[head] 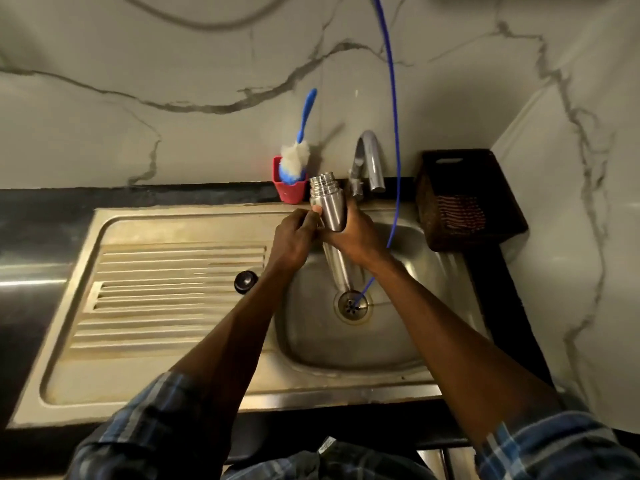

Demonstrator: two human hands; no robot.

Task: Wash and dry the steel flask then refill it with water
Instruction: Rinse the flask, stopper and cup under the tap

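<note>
I hold the steel flask (329, 207) over the sink (346, 337), its open threaded mouth tipped up and back toward the tap (369, 161), just beside the spout and a little left of it. A bright steel streak runs down from the flask toward the drain (353, 306) — it may be water pouring out or the flask's lower body, and the blur will not let me say which.

My right hand (349, 233) wraps the flask's body from the right, fingers curled round it in a firm grip. My left hand (294, 237) comes in from the left, thumb and fingers pinching the flask's side just below the shoulder. Both forearms reach forward over the sink's front edge, wrists close together.

I judge the flask to be stiff and hard, unlikely to dent under a squeeze, and light if empty. Its polished wall will be slippery when wet, so the safest hold is round the straight body with the whole palm, not on the narrow neck.

Left of the tap, a bottle brush (296, 157) with a blue handle stands in a red holder (289, 188). The dark cap (245, 281) lies on the draining board, well left of the tap. A blue hose (394, 133) hangs down past the tap into the drain, and a dark basket (464, 202) sits to the tap's right.
</note>
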